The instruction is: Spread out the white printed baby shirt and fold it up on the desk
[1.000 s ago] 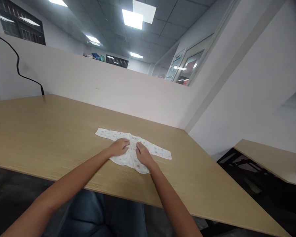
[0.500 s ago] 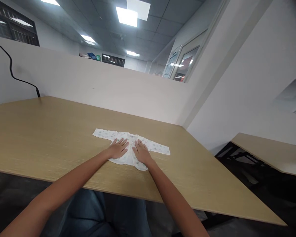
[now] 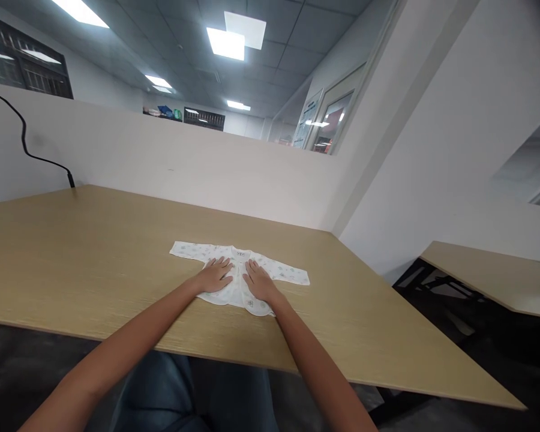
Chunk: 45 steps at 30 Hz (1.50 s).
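Two hands flat on a baby shirt (image 3: 239, 277) spread mid-desk (image 3: 94, 252): left hand (image 3: 215, 275) and right hand (image 3: 258, 282) released, palms pressing, no grip closed. Cloth looks thin, light, limp; likely best pinched at sleeve ends or hem.

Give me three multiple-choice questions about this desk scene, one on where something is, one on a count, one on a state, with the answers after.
1. Where does the small white garment lie?
A. on the wooden table
B. on the floor
C. over the partition

2. How many hands rest on the garment?
A. none
B. one
C. two

3. How does the garment lie?
A. rolled into a ball
B. spread flat with both sleeves out
C. hanging off the table edge

Answers:
1 A, it sits on the tabletop in front of the person.
2 C, the left hand and the right hand both press on its middle, palms down.
3 B, its sleeves stretch out to either side.
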Tool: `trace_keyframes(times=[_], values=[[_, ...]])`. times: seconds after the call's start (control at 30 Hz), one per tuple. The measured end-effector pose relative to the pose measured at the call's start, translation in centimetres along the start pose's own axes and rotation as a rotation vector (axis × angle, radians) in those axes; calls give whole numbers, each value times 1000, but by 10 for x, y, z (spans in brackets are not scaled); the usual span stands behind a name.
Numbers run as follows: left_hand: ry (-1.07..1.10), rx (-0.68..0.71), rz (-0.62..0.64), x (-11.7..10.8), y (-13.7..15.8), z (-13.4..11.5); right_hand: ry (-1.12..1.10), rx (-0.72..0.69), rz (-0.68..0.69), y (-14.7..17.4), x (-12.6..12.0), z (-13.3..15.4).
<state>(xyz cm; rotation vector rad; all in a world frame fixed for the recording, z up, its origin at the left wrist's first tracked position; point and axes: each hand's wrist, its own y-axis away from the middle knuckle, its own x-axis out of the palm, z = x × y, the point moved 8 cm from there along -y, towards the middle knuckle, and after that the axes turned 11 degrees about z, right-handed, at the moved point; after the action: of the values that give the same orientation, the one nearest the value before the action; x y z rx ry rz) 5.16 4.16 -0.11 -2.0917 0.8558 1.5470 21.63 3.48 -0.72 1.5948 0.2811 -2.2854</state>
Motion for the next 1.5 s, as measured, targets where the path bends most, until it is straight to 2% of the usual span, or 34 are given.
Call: trace_keyframes(times=[0.17,0.23,0.33,0.5,0.73,0.83,1.0,1.27,1.33,1.5], values=[[160,101,-106,-9,5,5,-274,-225,-142,18,-23,15],[217,124,-152,-14,7,8,-396,-258,-206,25,-33,17],[273,121,-220,-24,10,15,-465,-248,-266,30,-44,19],[299,116,-290,-33,16,20,-470,-259,-284,32,-48,20],[246,155,-239,-27,14,18,-360,-199,-348,34,-52,17],[246,160,-240,-28,14,17,-382,-162,-334,32,-49,11],[250,135,-315,-40,19,17,-477,-57,-281,28,-42,-4],[233,168,-385,-57,26,8,-541,-122,-282,30,-43,-1],[250,139,-426,-64,28,21,-524,-141,-321,32,-47,0],[304,-45,-500,-69,36,79,-501,-145,-382,33,-52,-4]])
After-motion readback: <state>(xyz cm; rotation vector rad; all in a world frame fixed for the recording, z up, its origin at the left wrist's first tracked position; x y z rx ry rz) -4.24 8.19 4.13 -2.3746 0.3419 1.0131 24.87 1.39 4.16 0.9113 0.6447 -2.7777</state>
